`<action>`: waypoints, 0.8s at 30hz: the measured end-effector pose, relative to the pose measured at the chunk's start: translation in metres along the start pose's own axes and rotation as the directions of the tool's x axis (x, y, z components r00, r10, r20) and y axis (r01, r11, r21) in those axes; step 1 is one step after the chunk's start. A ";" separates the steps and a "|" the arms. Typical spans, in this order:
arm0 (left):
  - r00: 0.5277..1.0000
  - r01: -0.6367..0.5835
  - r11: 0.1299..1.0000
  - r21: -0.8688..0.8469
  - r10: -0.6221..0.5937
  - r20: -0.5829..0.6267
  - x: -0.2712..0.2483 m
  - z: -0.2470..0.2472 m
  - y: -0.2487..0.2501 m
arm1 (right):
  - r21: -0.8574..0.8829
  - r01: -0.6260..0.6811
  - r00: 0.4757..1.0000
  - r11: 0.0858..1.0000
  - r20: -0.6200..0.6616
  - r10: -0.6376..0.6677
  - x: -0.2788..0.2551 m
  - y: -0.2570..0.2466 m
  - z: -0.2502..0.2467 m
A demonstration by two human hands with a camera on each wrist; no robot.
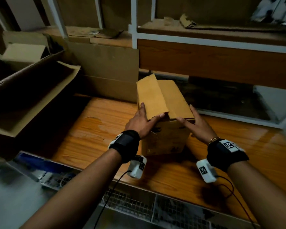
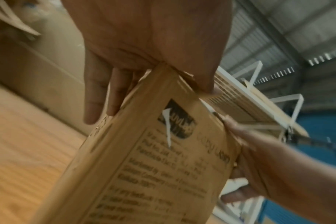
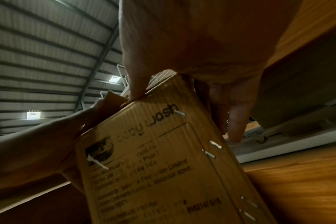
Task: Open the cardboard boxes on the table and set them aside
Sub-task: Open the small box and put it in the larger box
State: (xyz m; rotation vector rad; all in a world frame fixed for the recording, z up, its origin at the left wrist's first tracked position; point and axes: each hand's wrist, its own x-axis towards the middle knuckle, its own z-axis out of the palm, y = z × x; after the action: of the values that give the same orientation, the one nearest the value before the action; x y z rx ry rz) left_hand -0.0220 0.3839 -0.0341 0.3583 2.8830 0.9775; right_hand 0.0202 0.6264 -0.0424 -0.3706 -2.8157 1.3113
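- Brown cardboard box [image 1: 165,138] stands on the orange wooden table [image 1: 97,138], its left top flap slightly raised.
- Left hand [image 1: 141,123] is spread over the near left corner, with its thumb at the flap's edge, probably to lift it.
- Right hand [image 1: 197,128] is spread on the near right corner, seemingly to steady the box.

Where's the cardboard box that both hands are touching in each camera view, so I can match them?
Head: the cardboard box stands mid-frame on the wooden table.
Left wrist: the box fills the lower centre, printed face showing.
Right wrist: the box fills the lower centre, staples along its right edge.
Shared landmark: the wooden table under it, in all three.
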 end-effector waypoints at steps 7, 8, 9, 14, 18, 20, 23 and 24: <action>0.977 -0.029 0.997 -0.070 0.013 -0.214 -0.012 -0.006 -0.028 | -0.166 -0.029 0.992 0.986 -0.126 0.008 0.002 -0.006 0.005; 0.965 -0.011 0.994 -0.112 -0.019 -0.262 -0.014 -0.007 -0.033 | -0.194 -0.020 0.992 0.981 -0.123 -0.004 0.003 -0.008 0.006; 0.946 0.017 0.989 -0.146 -0.063 -0.318 -0.015 -0.009 -0.039 | -0.224 0.000 0.992 0.975 -0.120 -0.027 0.003 -0.012 0.007; 0.748 0.126 0.990 -0.058 -0.133 -0.650 -0.011 -0.031 -0.056 | -0.358 0.183 0.973 0.916 -0.068 -0.221 0.014 -0.038 0.011; 0.804 0.152 0.866 0.477 0.172 -0.570 -0.007 -0.044 -0.045 | -0.528 0.263 0.960 0.808 0.058 -0.274 0.018 -0.060 0.019; 0.916 -0.039 0.838 0.544 0.248 -0.316 0.002 -0.039 -0.046 | -0.597 0.238 0.967 0.766 0.071 -0.245 0.018 -0.065 0.023; 0.986 -0.116 0.981 0.157 0.132 -0.099 0.005 -0.034 -0.051 | -0.710 0.162 0.981 0.685 0.041 -0.189 0.015 -0.071 0.027; 0.989 -0.102 0.991 0.084 0.110 -0.096 0.004 -0.032 -0.052 | -0.734 0.149 0.983 0.662 0.037 -0.181 0.015 -0.073 0.027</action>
State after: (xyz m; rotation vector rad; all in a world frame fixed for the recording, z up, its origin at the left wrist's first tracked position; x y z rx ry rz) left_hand -0.0410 0.3265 -0.0401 0.4861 3.0281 0.9234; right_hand -0.0126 0.5644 -0.0060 -0.1164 -3.1103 0.0572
